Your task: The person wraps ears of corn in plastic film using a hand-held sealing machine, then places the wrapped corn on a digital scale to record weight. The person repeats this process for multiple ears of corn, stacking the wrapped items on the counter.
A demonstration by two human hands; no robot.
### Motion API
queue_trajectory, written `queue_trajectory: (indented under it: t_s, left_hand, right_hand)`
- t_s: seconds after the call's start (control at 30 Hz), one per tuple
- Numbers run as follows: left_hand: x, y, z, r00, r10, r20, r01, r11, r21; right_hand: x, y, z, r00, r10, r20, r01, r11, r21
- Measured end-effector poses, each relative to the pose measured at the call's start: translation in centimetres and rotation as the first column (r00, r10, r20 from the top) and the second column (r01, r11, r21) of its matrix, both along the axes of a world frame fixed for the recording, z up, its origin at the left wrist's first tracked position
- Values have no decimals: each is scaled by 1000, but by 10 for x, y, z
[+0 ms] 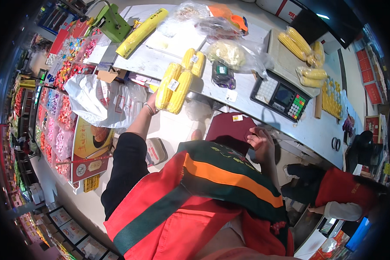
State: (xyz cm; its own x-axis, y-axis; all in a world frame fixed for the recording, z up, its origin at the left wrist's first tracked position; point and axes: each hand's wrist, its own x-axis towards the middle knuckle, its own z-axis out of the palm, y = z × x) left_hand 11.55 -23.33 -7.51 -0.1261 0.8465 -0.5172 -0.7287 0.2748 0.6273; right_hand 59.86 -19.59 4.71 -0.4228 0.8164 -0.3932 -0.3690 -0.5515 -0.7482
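Note:
My left hand point(153, 101) grips a wrapped pack of yellow corn cobs point(173, 87) with a white label, lifted at the near edge of the white counter. Behind it lies another labelled corn pack point(194, 61) on the counter. Near my apron, my right hand point(260, 140) hangs in front of the counter with curled fingers and holds nothing that I can see. More bagged corn point(294, 44) rests on the pan of the weighing scale point(273, 52). A cauliflower in a clear bag point(226, 53) and a dark portable label printer point(223, 74) are in mid-counter.
At the back left stand a green bag-sealing device point(112, 24) and a yellow roll of film point(142, 33). White plastic bags point(97, 100) hang left, beside bins of wrapped sweets point(63, 130). A maroon stool point(227, 128) is below the counter. A person in red point(338, 188) is at the right.

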Motion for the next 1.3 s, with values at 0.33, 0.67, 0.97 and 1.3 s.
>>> queue_trajectory:
  t_s: [0.33, 0.67, 0.97, 1.3]
  left_hand:
    - [-138, 88, 29, 612, -386, -690, 138, 911, -388]
    - [-178, 197, 19, 170, -583, -794, 356, 788, -503]
    - [-174, 196, 36, 326, -146, -934, 112, 987, -115]
    - [-73, 87, 16, 16, 307, -952, -157, 941, 300]
  right_hand:
    - [-77, 17, 15, 987, -17, 160, 28, 997, -66]
    - [-96, 24, 15, 961, -74, 268, 88, 995, -42]
    - [-91, 17, 17, 955, -125, 268, 136, 990, -25]
    - [-82, 11, 11, 964, -102, 244, 114, 993, -38]
